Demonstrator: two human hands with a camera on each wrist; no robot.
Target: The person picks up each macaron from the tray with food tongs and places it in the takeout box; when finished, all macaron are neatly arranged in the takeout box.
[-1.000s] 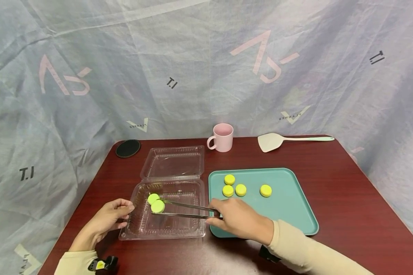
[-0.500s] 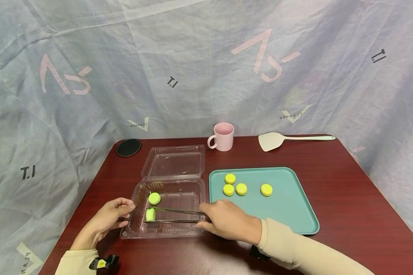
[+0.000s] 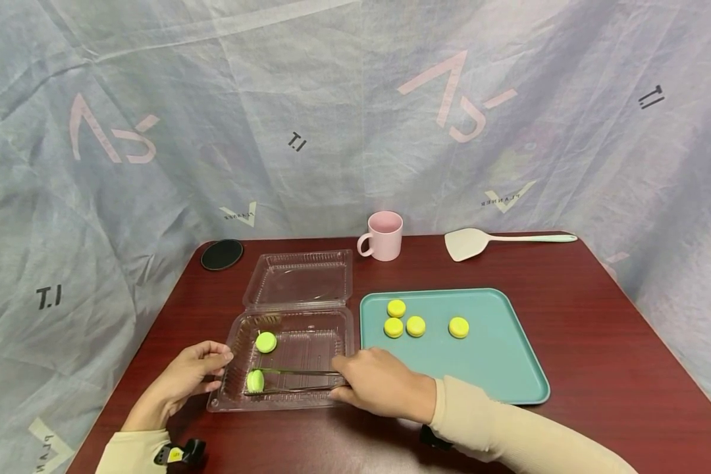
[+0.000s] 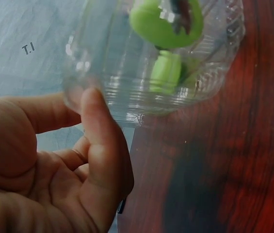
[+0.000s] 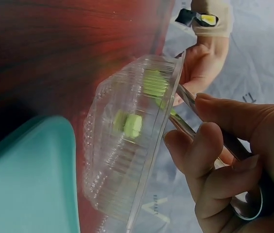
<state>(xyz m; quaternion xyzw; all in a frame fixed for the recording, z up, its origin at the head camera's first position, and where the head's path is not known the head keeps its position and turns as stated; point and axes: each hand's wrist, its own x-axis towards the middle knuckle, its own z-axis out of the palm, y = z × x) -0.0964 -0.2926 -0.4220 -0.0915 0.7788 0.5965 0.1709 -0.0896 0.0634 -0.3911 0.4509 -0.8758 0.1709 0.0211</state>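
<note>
My left hand pinches the left rim of a clear plastic clamshell box between thumb and finger. My right hand grips metal tongs, which reach left into the box's base. Between the tong tips is a light green macaron, tilted on its side near the box's front left corner. A second green macaron lies farther back in the same base, apart from the first. In the right wrist view both macarons show through the clear wall, and the tongs sit under curled fingers.
The box's lid lies folded back behind the base. To the right, a teal tray bears several yellow macarons. A pink mug, a white spatula and a black coaster stand along the table's back edge.
The tongs and their macaron have come nearer and slightly left, away from the other macaron it was touching. My right hand has shifted left with them. My left hand stays at the rim.
</note>
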